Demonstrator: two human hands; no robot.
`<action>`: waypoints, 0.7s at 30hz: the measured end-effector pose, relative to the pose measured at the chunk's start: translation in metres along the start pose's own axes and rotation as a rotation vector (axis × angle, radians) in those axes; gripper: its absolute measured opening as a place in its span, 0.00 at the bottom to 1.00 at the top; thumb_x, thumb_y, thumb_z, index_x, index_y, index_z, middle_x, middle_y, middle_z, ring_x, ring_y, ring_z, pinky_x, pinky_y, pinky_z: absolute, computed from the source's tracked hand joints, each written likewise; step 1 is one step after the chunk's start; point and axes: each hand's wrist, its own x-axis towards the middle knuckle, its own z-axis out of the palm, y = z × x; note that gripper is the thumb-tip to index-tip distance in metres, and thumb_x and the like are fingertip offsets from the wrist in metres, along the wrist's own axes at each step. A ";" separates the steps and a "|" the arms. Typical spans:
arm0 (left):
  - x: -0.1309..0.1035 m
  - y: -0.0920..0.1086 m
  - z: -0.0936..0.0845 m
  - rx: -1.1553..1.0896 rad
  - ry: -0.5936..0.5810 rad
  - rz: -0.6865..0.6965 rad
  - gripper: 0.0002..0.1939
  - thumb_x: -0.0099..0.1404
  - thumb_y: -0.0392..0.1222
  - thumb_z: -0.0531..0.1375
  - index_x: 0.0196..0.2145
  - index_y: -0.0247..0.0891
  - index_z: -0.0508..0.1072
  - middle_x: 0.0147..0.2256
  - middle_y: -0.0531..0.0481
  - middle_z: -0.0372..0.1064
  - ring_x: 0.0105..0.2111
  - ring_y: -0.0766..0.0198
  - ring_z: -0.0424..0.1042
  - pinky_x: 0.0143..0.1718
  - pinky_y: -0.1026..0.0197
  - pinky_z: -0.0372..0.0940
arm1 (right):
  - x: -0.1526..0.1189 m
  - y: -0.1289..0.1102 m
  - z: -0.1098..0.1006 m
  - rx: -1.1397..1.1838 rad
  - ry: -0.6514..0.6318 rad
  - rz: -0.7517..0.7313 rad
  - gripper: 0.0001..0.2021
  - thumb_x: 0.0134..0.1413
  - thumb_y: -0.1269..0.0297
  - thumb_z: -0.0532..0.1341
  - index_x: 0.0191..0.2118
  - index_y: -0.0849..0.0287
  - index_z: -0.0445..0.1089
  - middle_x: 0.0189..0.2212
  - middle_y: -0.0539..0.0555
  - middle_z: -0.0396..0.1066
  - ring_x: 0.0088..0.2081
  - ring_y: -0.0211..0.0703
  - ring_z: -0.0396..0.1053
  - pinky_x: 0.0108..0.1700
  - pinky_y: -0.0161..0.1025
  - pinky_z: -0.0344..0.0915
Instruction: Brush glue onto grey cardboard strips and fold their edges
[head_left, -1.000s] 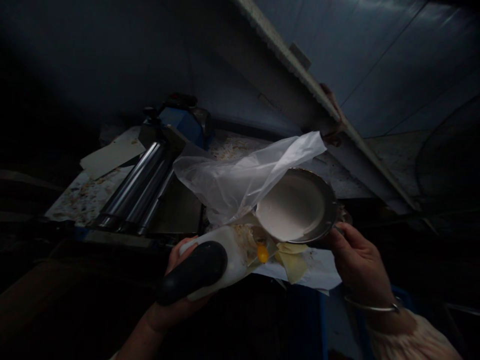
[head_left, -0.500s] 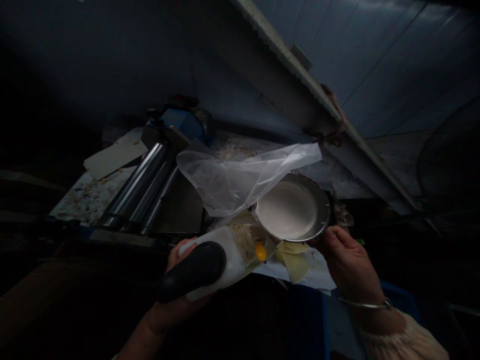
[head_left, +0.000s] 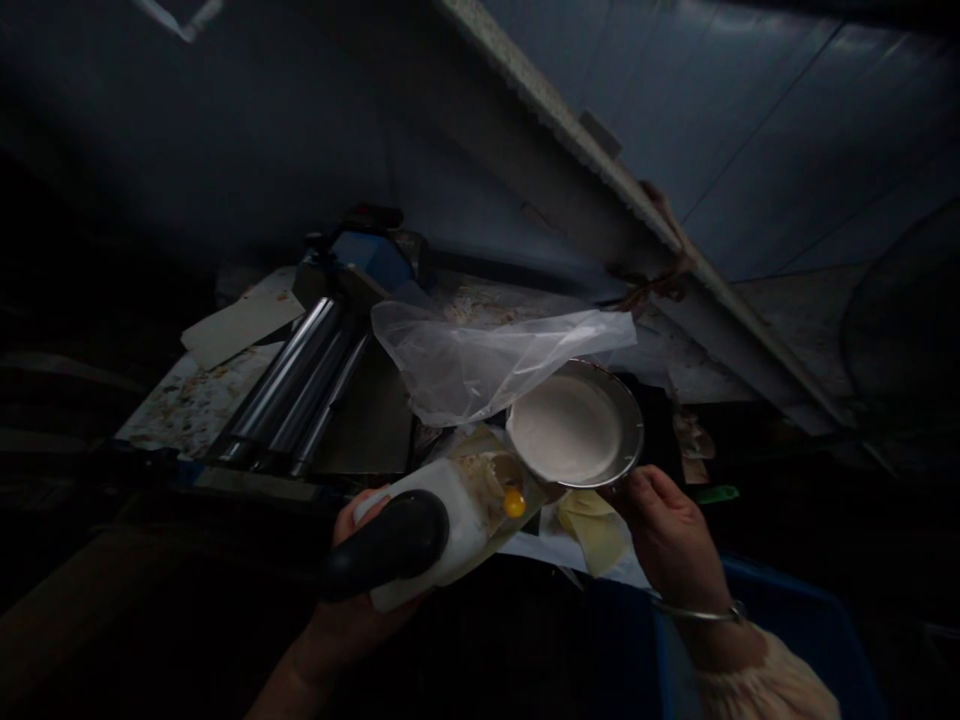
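My left hand [head_left: 352, 610] is wrapped round a white plastic container [head_left: 469, 535] with a thick black handle-like part, tilted toward the right. Brown, crusty residue marks its upper end, where a small orange-yellow knob [head_left: 514, 502] shows. My right hand [head_left: 671, 530] is closed at the near right rim of a round metal pan [head_left: 636, 445]; its exact grip is partly hidden. Thick whitish liquid [head_left: 570, 425] lies in the pan. The pan's left edge is close above the container's end; I cannot tell whether they touch. A clear plastic bag [head_left: 480, 365] overlaps the pan's far left rim.
A machine with shiny metal rollers [head_left: 289, 370] and a blue housing [head_left: 371, 258] stands on a stained bench [head_left: 176, 405] at left. Yellowish sheets [head_left: 596, 530] lie below the pan. A slanted board [head_left: 570, 120] crosses behind. A blue bin [head_left: 802, 620] is low at right.
The pan and my right hand have shifted slightly left and down in view, nearer the container. My left hand keeps its hold with little movement. The camera view has shifted slightly.
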 end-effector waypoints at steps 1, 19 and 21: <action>0.000 0.001 -0.001 0.007 -0.001 0.004 0.41 0.53 0.44 0.67 0.59 0.44 0.52 0.57 0.43 0.53 0.57 0.42 0.59 0.60 0.39 0.59 | 0.000 0.001 0.002 0.010 0.004 0.004 0.13 0.51 0.51 0.66 0.31 0.55 0.69 0.28 0.49 0.72 0.35 0.42 0.73 0.43 0.41 0.74; -0.004 -0.015 -0.005 -0.056 0.005 -0.010 0.43 0.52 0.45 0.68 0.61 0.43 0.52 0.58 0.40 0.54 0.57 0.44 0.61 0.58 0.40 0.61 | 0.010 0.016 0.000 -0.084 0.016 0.045 0.16 0.49 0.49 0.67 0.31 0.58 0.71 0.30 0.51 0.73 0.37 0.43 0.73 0.43 0.39 0.72; -0.005 -0.019 -0.004 -0.047 0.020 0.012 0.45 0.51 0.47 0.69 0.61 0.42 0.52 0.58 0.40 0.55 0.57 0.43 0.61 0.58 0.39 0.60 | 0.011 0.017 0.000 -0.105 0.018 0.043 0.16 0.48 0.49 0.67 0.31 0.59 0.70 0.30 0.51 0.73 0.36 0.43 0.72 0.42 0.38 0.71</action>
